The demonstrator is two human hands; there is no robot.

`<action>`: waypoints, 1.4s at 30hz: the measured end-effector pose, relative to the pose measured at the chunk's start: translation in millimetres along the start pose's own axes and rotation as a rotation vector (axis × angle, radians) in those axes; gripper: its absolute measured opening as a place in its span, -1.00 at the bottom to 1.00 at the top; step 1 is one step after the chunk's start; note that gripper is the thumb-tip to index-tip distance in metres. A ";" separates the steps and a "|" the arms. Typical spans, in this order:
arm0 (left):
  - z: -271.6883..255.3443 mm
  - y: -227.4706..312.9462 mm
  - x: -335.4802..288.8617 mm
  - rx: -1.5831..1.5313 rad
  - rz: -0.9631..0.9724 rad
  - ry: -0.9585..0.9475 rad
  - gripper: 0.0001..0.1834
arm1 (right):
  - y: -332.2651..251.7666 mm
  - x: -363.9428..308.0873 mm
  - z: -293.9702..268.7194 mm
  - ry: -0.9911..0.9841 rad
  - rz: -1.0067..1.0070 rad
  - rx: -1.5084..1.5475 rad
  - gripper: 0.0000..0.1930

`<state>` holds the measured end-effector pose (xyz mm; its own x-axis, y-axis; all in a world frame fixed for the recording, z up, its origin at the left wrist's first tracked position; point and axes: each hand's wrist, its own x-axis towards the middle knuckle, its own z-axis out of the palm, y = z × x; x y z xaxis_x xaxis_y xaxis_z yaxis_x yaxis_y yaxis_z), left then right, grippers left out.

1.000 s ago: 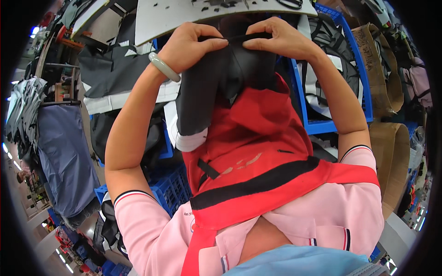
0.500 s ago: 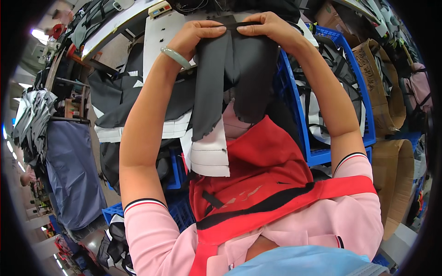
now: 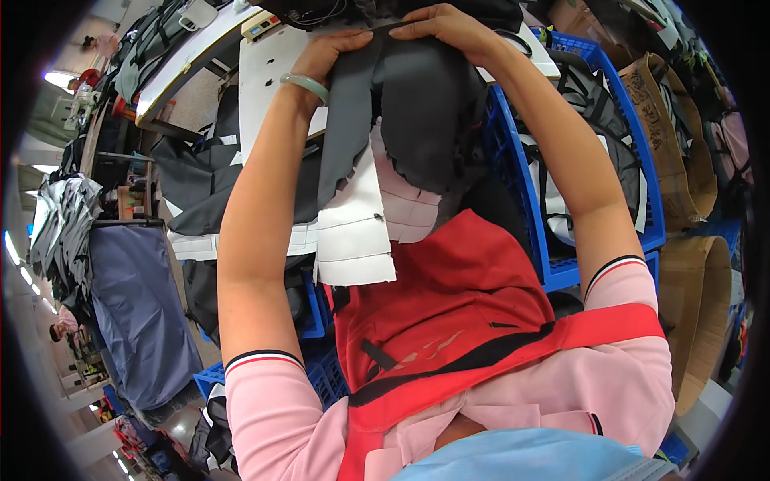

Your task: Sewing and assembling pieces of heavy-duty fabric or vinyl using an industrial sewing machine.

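Observation:
A dark grey fabric panel (image 3: 425, 100) hangs from both my hands at the far edge of the white worktable (image 3: 261, 88). My left hand (image 3: 333, 50) pinches its top edge, thumb on the near side, and a pale bangle (image 3: 305, 85) circles that wrist. Close by on the right, my right hand (image 3: 445, 30) pinches the same edge. Two flaps with ragged lower ends hang down, and stitched white backing (image 3: 353, 220) shows beneath them. A dark machine part (image 3: 345, 11) sits just beyond my fingers, mostly cut off by the view.
At right stands a blue plastic crate (image 3: 533, 208) full of black and white pieces, with cardboard boxes (image 3: 670, 144) beyond it. More dark fabric pieces (image 3: 233, 188) lie left of my arm. A red apron (image 3: 449, 289) covers my lap. Blue-grey cloth (image 3: 144, 313) hangs farther left.
Both hands have moved farther away and slightly left, up to the dark machine part, carrying the panel. Its flaps have spread apart, and more of the white backing shows.

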<state>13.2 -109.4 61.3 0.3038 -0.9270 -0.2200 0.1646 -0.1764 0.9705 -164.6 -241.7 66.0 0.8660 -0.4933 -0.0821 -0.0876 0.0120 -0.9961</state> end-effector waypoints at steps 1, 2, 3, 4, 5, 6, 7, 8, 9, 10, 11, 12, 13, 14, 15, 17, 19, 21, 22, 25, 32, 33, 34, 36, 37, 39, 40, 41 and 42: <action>-0.7 -0.8 1.6 0.001 0.001 -0.019 -0.66 | -1.0 0.5 0.0 0.008 0.014 0.002 -0.74; -1.4 -1.2 3.0 -0.011 0.007 -0.027 -0.67 | -1.8 1.6 0.1 0.015 0.028 0.005 -0.74; -2.1 -1.9 3.8 -0.024 0.012 -0.028 -0.67 | -2.4 2.3 0.0 0.016 0.031 0.006 -0.74; -3.1 -2.3 4.7 -0.025 0.010 -0.035 -0.67 | -2.5 3.1 0.7 0.019 0.023 0.033 -0.74; -3.9 -2.4 5.9 -0.041 0.003 -0.028 -0.68 | -2.7 4.3 0.7 0.023 0.015 0.059 -0.75; -5.3 -2.6 7.2 -0.057 -0.004 -0.022 -0.68 | -2.4 5.4 1.4 0.023 0.018 0.060 -0.75; -6.5 -2.6 9.4 -0.059 -0.006 -0.022 -0.68 | -2.5 7.2 1.3 0.038 0.002 0.027 -0.75; -7.9 -2.6 11.9 -0.077 0.024 -0.049 -0.69 | -2.4 8.9 1.3 0.053 -0.015 -0.006 -0.75; -9.6 -2.5 15.0 -0.098 0.031 -0.058 -0.69 | -2.1 10.9 1.3 0.053 -0.013 -0.006 -0.75; -11.4 -2.3 18.6 -0.098 0.052 -0.077 -0.69 | -2.8 13.6 -0.3 0.061 -0.004 0.024 -0.76; -13.8 -2.0 22.1 -0.088 0.006 -0.065 -0.70 | -1.8 15.3 -0.6 0.070 0.007 0.055 -0.76; -16.5 -1.1 25.5 -0.099 -0.013 -0.086 -0.70 | -2.1 17.6 -2.2 0.068 0.013 0.057 -0.76; -18.7 -2.0 27.2 -0.080 -0.044 -0.049 -0.70 | -1.8 18.4 -3.9 0.041 -0.018 0.062 -0.77; -21.4 -1.8 27.7 -0.117 -0.018 -0.032 -0.71 | -2.6 19.7 -5.3 0.014 -0.051 0.065 -0.77; -23.6 -0.9 27.2 -0.153 0.008 -0.015 -0.72 | -2.5 17.3 -8.2 -0.017 -0.233 0.093 -0.79; -25.8 -0.2 18.9 -0.190 0.037 0.005 -0.72 | -1.8 4.7 -12.0 0.096 -0.126 0.166 -0.80; -25.6 -0.4 -2.3 -0.205 0.021 0.093 -0.73 | -1.7 -17.5 -13.6 0.136 -0.138 0.176 -0.77; -15.5 -8.1 -32.8 -0.162 0.089 0.064 -0.74 | 5.5 -55.3 -10.7 0.068 -0.163 -0.112 -0.58; -6.8 -15.0 -50.2 -0.104 0.163 0.054 -0.74 | 16.7 -80.2 -2.3 0.073 -0.223 -0.117 -0.62; 28.5 -46.1 -103.4 -0.017 0.194 -0.007 -0.78 | 37.4 -149.4 6.8 -0.312 0.109 -0.099 -0.53; 87.1 -88.4 -156.4 -0.186 0.193 -0.097 -0.62 | 59.0 -207.9 37.3 -0.164 0.090 -0.206 -0.62; 90.4 -90.5 -158.3 -0.189 0.197 -0.087 -0.62 | 53.0 -213.1 40.3 -0.123 0.080 -0.191 -0.65; 93.3 -92.7 -159.9 -0.193 0.207 -0.094 -0.62 | 46.5 -218.8 45.0 -0.127 0.072 -0.180 -0.65; 100.0 -98.1 -162.4 -0.211 0.245 -0.078 -0.63 | 35.6 -232.1 57.5 -0.081 -0.008 -0.387 -0.68; 103.4 -101.0 -163.3 -0.209 0.243 -0.082 -0.63 | 32.5 -238.3 64.9 -0.108 0.029 -0.462 -0.65; 108.3 -106.8 -163.7 -0.099 0.285 -0.105 -0.71 | 35.5 -244.7 82.4 -0.151 0.030 -0.674 -0.71; 108.7 -109.3 -163.5 -0.101 0.270 -0.102 -0.71 | 39.8 -247.9 88.6 -0.150 0.000 -0.722 -0.72; 107.0 -111.9 -163.8 -0.080 0.358 -0.089 -0.77 | 45.6 -250.3 93.4 -0.135 0.042 -0.525 -0.76; 103.7 -114.7 -164.9 -0.059 0.446 -0.074 -0.82 | 51.5 -253.7 93.9 -0.125 0.015 -0.528 -0.76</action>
<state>-153.2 29.4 -3.4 0.2899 -0.9296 0.2276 0.0864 0.2623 0.9611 -342.6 -34.2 32.5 0.9118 -0.3889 -0.1318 -0.3083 -0.4364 -0.8453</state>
